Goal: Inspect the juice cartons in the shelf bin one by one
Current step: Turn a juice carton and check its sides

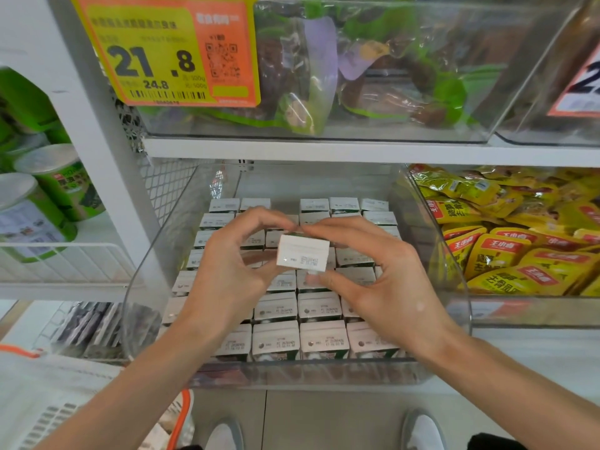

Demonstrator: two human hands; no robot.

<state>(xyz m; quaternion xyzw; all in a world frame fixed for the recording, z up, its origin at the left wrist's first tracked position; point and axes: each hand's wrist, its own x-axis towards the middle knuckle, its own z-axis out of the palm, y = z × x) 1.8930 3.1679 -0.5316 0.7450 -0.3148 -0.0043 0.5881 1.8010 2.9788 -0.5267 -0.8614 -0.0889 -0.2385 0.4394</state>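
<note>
Above the bin (454,254), both hands hold a carton (302,253) upright, top facing up.

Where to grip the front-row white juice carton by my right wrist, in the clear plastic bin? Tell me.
From straight above, probably. The white juice carton stands upright, wedged between neighbours in the clear plastic bin, only its top exposed; pinch the top's front and back edges.

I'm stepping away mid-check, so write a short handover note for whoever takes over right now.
Both the left hand and the right hand hold one juice carton by the fingers, lifted above the clear bin, printed top up.
The other cartons stand in rows in the bin.
Done: count checked cannot be told.
Left: finish this one, return it, go on through the rest.
</note>
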